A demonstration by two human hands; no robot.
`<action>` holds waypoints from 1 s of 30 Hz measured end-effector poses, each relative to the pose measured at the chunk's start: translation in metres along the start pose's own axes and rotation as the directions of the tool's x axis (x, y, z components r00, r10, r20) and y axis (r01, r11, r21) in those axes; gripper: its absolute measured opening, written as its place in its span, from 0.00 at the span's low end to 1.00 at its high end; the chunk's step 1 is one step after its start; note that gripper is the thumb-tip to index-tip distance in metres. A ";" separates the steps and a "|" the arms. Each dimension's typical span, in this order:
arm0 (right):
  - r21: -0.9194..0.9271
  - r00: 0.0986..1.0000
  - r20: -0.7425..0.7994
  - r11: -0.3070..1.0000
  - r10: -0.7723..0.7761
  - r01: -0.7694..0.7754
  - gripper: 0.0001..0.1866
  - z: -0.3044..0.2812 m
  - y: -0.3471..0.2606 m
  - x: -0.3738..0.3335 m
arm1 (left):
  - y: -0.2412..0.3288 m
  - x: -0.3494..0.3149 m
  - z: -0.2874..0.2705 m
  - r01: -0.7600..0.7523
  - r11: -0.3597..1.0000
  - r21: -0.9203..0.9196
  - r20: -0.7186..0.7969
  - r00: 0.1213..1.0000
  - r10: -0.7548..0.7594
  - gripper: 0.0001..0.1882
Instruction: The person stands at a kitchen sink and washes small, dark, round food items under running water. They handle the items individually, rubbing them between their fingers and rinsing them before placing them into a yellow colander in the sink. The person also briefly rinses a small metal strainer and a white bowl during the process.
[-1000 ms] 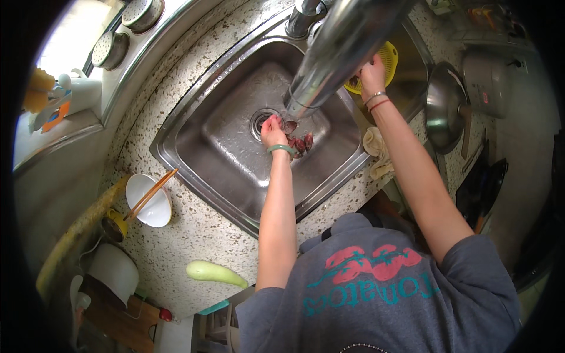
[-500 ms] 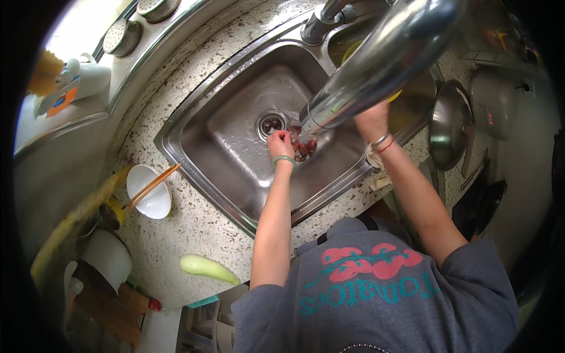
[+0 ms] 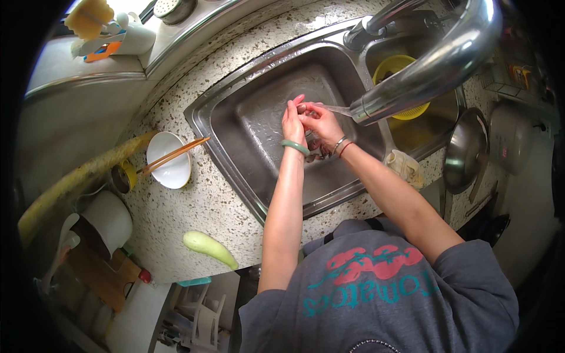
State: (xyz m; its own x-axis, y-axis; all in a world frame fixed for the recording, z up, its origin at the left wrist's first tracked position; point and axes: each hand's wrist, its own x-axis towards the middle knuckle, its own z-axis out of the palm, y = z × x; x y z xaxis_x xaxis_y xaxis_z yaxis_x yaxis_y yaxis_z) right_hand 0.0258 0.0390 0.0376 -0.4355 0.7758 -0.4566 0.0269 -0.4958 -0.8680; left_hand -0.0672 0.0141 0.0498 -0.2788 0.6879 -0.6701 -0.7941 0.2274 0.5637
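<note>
Dimly, a small brownish piece (image 3: 302, 109) shows over the sink (image 3: 238, 132), between the right hand (image 3: 322, 122), pinching it, and the left hand (image 3: 292, 121), whose grip I cannot tell; reddish pieces (image 3: 318, 154) below are partly hidden.

I see daylight burn white at the window (image 3: 130, 5), upper left, and glare off the chrome faucet (image 3: 435, 65). Edges bend into black, and the far right looks dim, soft.

Observed from where I stand: left arm (image 3: 286, 206) extended forward, nearly straight; right arm (image 3: 393, 191) angled inward. Left hand (image 3: 293, 125) is raised, fingers mostly extended. Right hand (image 3: 325, 125) has bent fingers, meeting the left hand. Grip indeterminable.
</note>
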 end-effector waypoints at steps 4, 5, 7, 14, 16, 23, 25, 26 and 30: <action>0.066 0.995 -0.070 0.996 0.066 -0.061 0.12 -0.008 -0.008 0.009 | -0.003 -0.006 0.014 0.050 0.995 -0.087 -0.053 0.997 -0.055 0.21; -0.002 0.988 -0.151 1.000 0.031 -0.031 0.11 -0.017 0.019 0.023 | -0.010 -0.007 0.026 0.061 0.992 -0.108 -0.073 0.995 -0.070 0.21; -0.140 0.959 -0.280 0.990 -0.049 0.009 0.11 -0.019 0.044 0.045 | -0.047 0.005 0.021 -0.148 0.981 -0.124 -0.074 0.987 0.140 0.18; 0.136 0.980 -0.040 0.973 0.196 -0.189 0.20 -0.013 0.005 0.019 | -0.033 0.017 0.010 -0.028 0.990 -0.137 -0.161 0.987 0.005 0.16; 0.140 0.966 -0.042 0.958 0.257 -0.249 0.18 -0.009 -0.008 0.013 | -0.038 0.014 0.007 -0.035 0.995 -0.089 -0.129 0.991 0.024 0.18; 0.113 0.915 -0.116 0.920 0.387 -0.375 0.09 0.000 -0.040 0.014 | -0.022 -0.010 0.026 0.051 0.993 -0.108 -0.110 0.992 -0.063 0.17; 0.161 0.932 -0.013 0.921 0.362 -0.355 0.05 -0.004 -0.045 0.004 | -0.020 0.001 0.003 0.143 0.983 -0.113 -0.022 0.989 -0.146 0.17; 0.173 0.960 -0.026 0.947 0.278 -0.270 0.05 -0.001 -0.042 0.000 | -0.016 0.002 0.004 0.165 0.980 -0.107 -0.035 0.985 -0.170 0.18; 0.061 0.973 -0.140 0.982 0.186 -0.179 0.07 -0.003 -0.023 0.001 | -0.027 -0.007 0.018 0.038 0.992 0.118 -0.146 0.989 -0.020 0.22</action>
State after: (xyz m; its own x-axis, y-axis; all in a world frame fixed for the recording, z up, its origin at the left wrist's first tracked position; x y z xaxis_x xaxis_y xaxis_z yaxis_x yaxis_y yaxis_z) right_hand 0.0269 0.0525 0.0562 -0.2928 0.7171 -0.6324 0.0497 -0.6491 -0.7591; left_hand -0.0345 0.0156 0.0481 -0.3387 0.5750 -0.7448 -0.7348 0.3327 0.5911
